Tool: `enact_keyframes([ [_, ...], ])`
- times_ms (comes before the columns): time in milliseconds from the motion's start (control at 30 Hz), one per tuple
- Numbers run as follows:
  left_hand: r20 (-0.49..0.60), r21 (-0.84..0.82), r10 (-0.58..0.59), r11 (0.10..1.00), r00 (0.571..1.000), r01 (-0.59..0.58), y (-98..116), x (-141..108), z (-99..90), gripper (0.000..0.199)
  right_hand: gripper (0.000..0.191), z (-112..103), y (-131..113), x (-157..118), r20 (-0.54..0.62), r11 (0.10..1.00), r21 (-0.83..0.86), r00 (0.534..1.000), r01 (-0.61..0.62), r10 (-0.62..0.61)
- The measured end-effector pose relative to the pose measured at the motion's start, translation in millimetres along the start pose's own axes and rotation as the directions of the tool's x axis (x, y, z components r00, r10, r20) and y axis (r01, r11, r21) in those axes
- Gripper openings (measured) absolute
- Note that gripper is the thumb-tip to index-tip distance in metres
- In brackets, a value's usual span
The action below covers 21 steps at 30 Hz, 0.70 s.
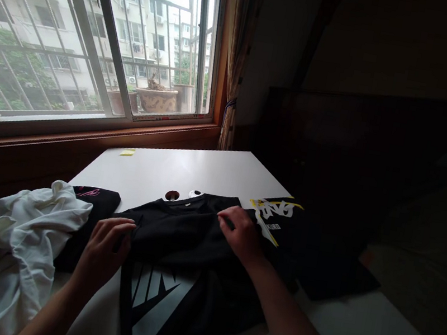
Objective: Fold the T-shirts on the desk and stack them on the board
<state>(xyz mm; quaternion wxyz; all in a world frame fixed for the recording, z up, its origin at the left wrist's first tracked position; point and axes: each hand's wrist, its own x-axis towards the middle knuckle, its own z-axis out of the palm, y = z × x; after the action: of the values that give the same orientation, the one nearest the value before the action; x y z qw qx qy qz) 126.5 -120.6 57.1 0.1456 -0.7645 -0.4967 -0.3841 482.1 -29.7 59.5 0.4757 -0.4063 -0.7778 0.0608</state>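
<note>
A black T-shirt (179,234) with a large grey-white print lies on the white table, its neckline toward the window and its cloth partly bunched. At its left edge, my left hand (108,243) pinches the black fabric with fingers bent together. My right hand (240,232) is on the shirt's upper right part, thumb and forefinger closed on the cloth near the shoulder.
A crumpled white garment (29,238) lies at the left, over a black one (101,202) with pink marks. Another black garment (319,256) with white and yellow print is at the right. The white table (206,167) has two round holes. Behind stand a window and curtain (237,62).
</note>
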Motion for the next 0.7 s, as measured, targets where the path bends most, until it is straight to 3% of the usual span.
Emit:
enact_keyframes([
  [33,0.094,-0.017,0.027,1.000,0.995,-0.025,3,-1,3.4,0.026,0.012,5,-3,-3,0.153,1.000,0.017,0.988,0.004,-0.006],
  [100,0.259,-0.036,0.052,0.998,0.964,-0.044,7,-4,11.3,0.035,0.010,14,-6,-9,0.390,1.000,0.026,0.921,-0.002,-0.008],
  [167,0.388,-0.034,0.052,0.999,0.920,-0.042,8,-7,18.5,0.040,0.012,20,-6,-14,0.508,1.000,-0.002,0.861,-0.008,0.008],
  [300,0.491,-0.014,0.031,1.000,0.871,-0.028,3,-12,23.7,0.033,0.020,21,-2,-17,0.564,0.998,-0.066,0.824,-0.020,0.054],
  [467,0.487,-0.023,0.050,0.999,0.872,-0.045,1,-11,20.7,0.023,0.011,20,-4,-16,0.589,0.994,-0.107,0.806,0.010,0.055],
  [700,0.433,-0.025,0.080,0.997,0.898,-0.077,7,-7,16.7,0.026,0.008,13,-12,-15,0.537,0.975,-0.187,0.843,0.123,-0.003],
])
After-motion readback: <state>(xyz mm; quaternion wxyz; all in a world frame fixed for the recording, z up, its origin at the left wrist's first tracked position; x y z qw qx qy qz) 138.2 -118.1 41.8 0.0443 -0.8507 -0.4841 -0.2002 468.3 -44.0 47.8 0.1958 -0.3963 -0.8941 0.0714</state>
